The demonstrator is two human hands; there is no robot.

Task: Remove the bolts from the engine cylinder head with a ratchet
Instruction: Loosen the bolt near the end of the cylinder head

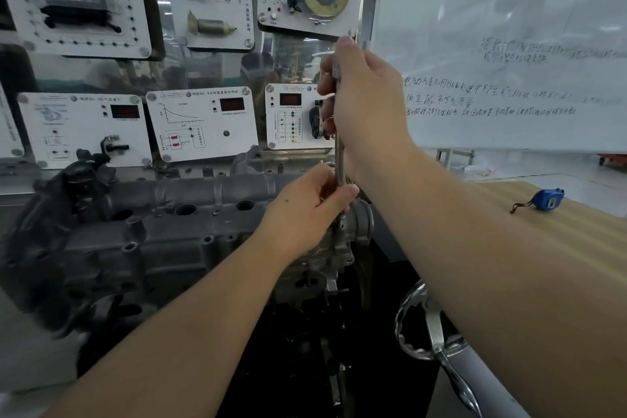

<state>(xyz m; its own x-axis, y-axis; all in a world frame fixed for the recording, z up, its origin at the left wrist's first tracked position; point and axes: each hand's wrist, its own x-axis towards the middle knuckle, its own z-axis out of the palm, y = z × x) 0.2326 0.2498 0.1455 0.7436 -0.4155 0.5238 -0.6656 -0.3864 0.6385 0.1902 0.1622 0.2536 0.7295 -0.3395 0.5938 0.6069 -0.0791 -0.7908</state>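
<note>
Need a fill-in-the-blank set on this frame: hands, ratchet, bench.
1. The right hand grips the ____ end of the long silver ratchet handle.
2. The left hand pinches the shaft just above the grey metal ____.
3. The small blue tape measure lies on the ____ tabletop.
4. Handwriting covers the ____ behind the right hand.

Missing words: upper; cylinder head; wooden; whiteboard

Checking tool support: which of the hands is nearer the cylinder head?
Left. The left hand grips the ratchet low, just above the cylinder head; the right hand holds its handle higher.
</note>
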